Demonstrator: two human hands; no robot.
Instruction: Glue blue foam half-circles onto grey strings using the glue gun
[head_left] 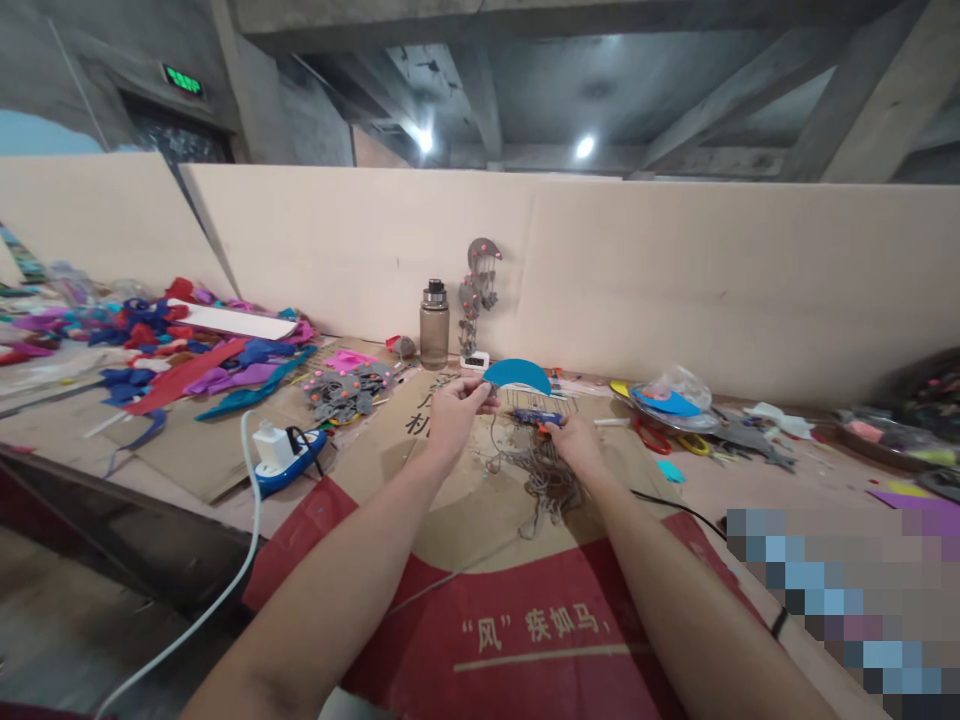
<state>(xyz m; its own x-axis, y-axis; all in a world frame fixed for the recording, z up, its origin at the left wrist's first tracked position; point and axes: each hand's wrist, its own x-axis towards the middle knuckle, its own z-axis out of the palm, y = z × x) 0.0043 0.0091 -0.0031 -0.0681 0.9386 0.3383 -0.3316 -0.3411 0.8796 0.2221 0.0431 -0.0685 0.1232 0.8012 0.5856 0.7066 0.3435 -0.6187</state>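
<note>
Between the thumb and fingers of my left hand [463, 408] is one end of a blue crescent-shaped piece [519, 374], its curved side up. A grey strand hangs just below that hand. My right hand [576, 440] is closed around a small dark blue glue gun [536, 416] with an orange trigger, its nose pointing left under the crescent. Beneath it, a tangle of grey yarn [551, 480] lies on a cardboard sheet [465, 530] printed in red. Whether the glue gun's tip touches the crescent, I cannot tell.
Behind stand a bottle [434, 325] and a grey moon-shaped hanging ornament [484, 252] against a pale board. Colourful fabric scraps [225, 375] and a blue power strip [291, 462] with a white plug are on the left. To the right are red-handled scissors [651, 437] and a loaded dish.
</note>
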